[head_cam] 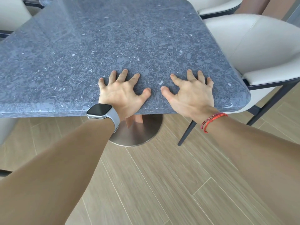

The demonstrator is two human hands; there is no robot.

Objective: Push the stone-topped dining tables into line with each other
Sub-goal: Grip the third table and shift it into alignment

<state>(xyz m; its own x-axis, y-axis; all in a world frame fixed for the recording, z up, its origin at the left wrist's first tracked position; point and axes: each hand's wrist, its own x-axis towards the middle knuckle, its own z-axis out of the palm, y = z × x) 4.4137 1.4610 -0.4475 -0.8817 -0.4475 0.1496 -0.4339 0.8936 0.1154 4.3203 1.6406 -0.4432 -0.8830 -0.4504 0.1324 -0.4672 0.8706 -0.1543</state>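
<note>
A grey-blue stone-topped dining table (pixel 113 39) fills the upper half of the head view, its near edge running across the middle. My left hand (pixel 121 93), with a watch on the wrist, presses flat on the top near that edge, fingers spread. My right hand (pixel 192 93), with red bracelets on the wrist, presses on the top beside it, closer to the table's rounded near-right corner. Both palms lie at the edge. A corner of a second stone top (pixel 48 0) shows at the far left, touching the first table's far side.
A round metal pedestal base (pixel 138 133) stands under the table on the wood-plank floor (pixel 162 184). A cream upholstered chair (pixel 259 51) with dark legs sits close along the table's right side. More cream chairs stand at the far right (pixel 215 5) and far left (pixel 11 12).
</note>
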